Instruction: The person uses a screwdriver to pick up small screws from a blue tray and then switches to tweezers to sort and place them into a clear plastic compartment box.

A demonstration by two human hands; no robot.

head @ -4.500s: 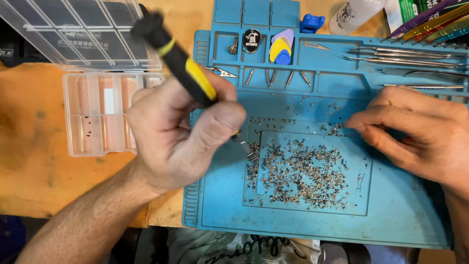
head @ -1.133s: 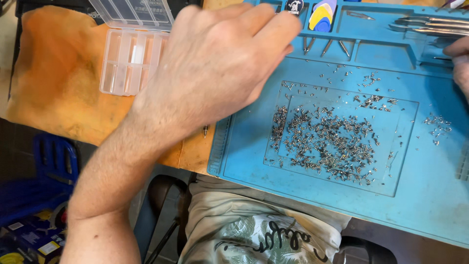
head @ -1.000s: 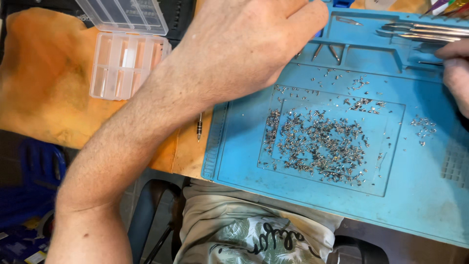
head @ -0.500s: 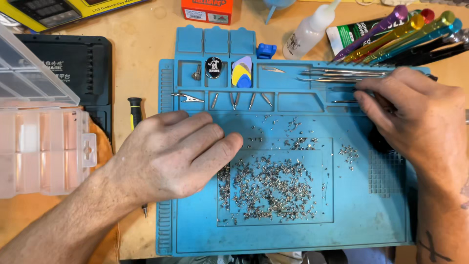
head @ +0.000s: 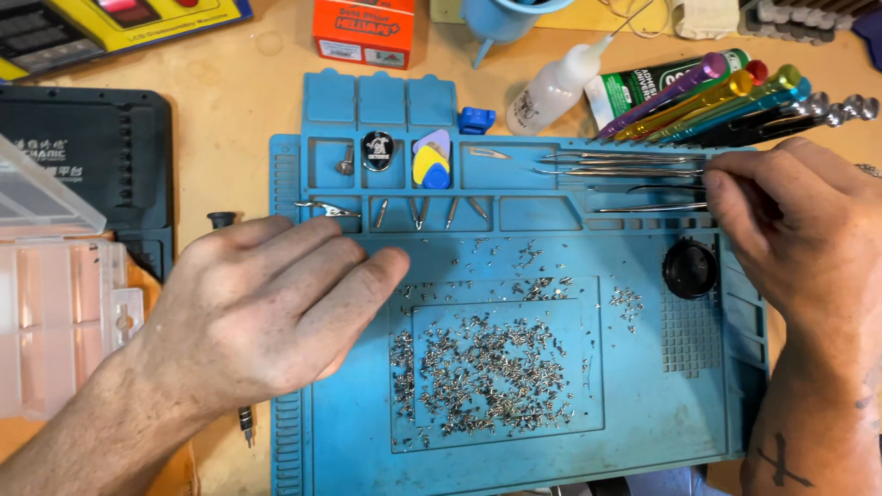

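Tweezers (head: 634, 171) lie under right hand (head: 790, 220) fingertips.

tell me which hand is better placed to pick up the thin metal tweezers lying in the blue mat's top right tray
Right, probably. The right hand has its fingertips right at the thin metal tweezers in the blue silicone mat. The left hand lies flat at the mat's left edge, over a screwdriver, farther away.

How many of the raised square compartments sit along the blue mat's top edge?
3: the left compartment, the middle compartment and the right compartment, side by side at the blue mat's upper left, below the orange box. None looks hidden.
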